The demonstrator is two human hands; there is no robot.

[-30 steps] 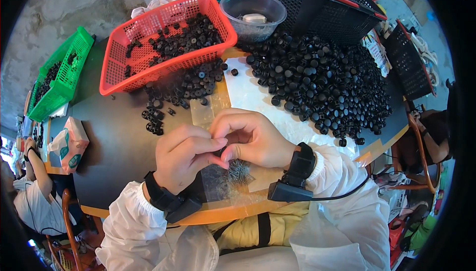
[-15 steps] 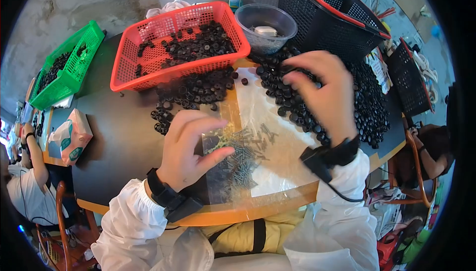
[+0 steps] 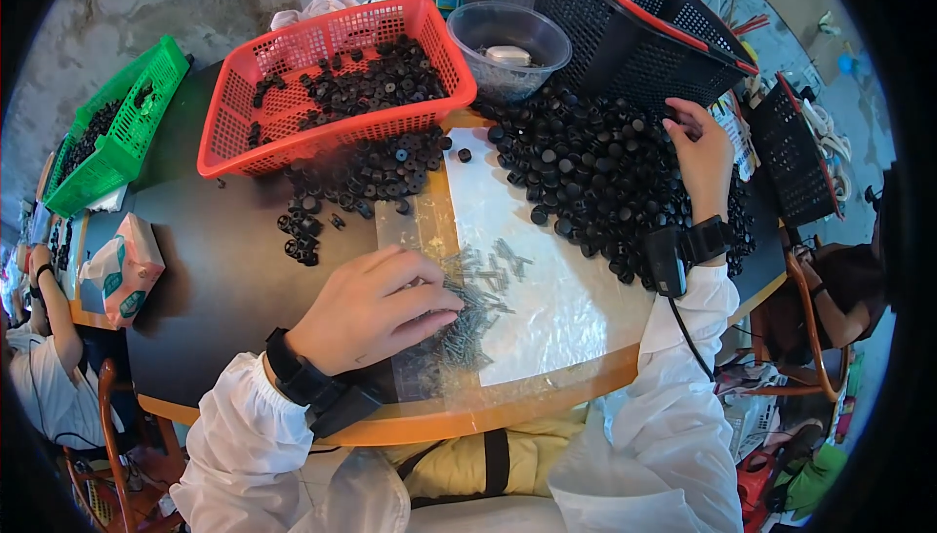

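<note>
My left hand (image 3: 376,307) hovers at the left edge of a heap of slim silvery metal pieces (image 3: 473,323), like pins or screws. Its fingers are bent and drawn together with the thumb; whatever lies between the fingertips is hidden. The metal pieces rest on a clear plastic sheet (image 3: 410,372) and a white sheet (image 3: 556,323). Off to the right, my right hand (image 3: 703,157) is over the far right part of a large pile of round black caps (image 3: 595,167). Its fingers are half curled with a gap from the thumb, and no held piece shows.
A red basket (image 3: 327,138) of black parts stands at the back, more black ring-like parts (image 3: 366,177) before it. Behind the caps are a clear tub (image 3: 508,50) and a black basket (image 3: 625,40). A tissue pack (image 3: 132,269) and green basket (image 3: 122,133) are left.
My right hand has moved right, from above the near middle of the cap pile to its far right side. My left hand has lowered, and its spread fingers have closed together.
</note>
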